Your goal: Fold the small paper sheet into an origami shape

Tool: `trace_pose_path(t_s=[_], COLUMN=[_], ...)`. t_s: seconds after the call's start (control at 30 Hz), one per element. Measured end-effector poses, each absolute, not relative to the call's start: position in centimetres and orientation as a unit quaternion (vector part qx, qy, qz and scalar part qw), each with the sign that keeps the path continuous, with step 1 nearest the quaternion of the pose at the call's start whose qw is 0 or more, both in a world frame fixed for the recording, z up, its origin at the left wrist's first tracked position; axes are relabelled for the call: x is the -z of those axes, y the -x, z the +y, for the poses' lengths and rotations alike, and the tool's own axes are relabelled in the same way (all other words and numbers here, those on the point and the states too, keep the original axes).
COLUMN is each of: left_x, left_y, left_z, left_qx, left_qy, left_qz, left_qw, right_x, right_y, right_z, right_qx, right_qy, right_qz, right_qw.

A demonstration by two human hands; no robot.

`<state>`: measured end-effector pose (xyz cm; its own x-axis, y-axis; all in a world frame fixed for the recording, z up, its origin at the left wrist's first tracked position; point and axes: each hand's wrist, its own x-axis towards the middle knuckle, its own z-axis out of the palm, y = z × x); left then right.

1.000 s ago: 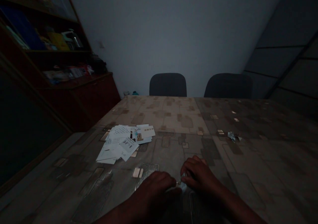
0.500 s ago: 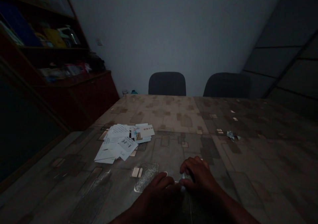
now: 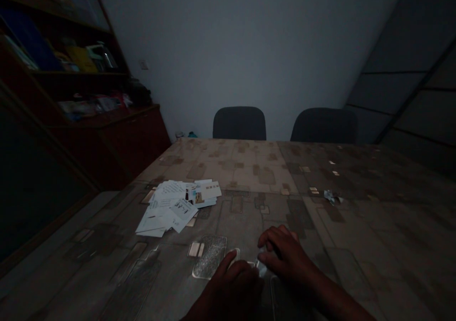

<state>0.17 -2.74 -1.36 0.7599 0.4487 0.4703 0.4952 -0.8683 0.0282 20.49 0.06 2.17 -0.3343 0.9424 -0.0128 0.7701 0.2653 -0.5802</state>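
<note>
A small pale, shiny piece (image 3: 261, 268), perhaps paper or plastic wrap, sits between my two hands near the table's front edge. My right hand (image 3: 287, 252) comes from the right with thumb and index finger closed on it. From the left, my left hand (image 3: 235, 280) meets the piece with its fingers curled, the index finger a little raised. The dim light and my left hand hide part of the piece. Left of my hands and farther off lies a loose pile of white cards (image 3: 171, 207), some printed with pictures and handwriting.
The table (image 3: 249, 164) wears a brown patterned cloth. A crumpled scrap (image 3: 333, 197) lies to the right. Two dark chairs (image 3: 239, 123) stand at the far side before a pale wall. A wooden shelf unit (image 3: 135, 131) with bottles and folders is at left.
My left hand has shifted slightly right, its index finger lifting a little. More of the pale piece shows between my hands. The view has tilted slightly up.
</note>
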Motion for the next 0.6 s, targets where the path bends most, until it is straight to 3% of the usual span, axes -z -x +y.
trace_pose_path(t_s=[0.6], left_x=[1.56], left_y=[-0.41], left_z=[-2.69], left_qx=[0.191], left_qy=[0.945], left_qz=[-0.263], left_qw=[0.050], right_x=[-2.10], right_y=[-20.56], right_z=[-0.02], right_qx=[-0.258], right_qy=[0.557], right_qz=[-0.771], right_qw=[0.171])
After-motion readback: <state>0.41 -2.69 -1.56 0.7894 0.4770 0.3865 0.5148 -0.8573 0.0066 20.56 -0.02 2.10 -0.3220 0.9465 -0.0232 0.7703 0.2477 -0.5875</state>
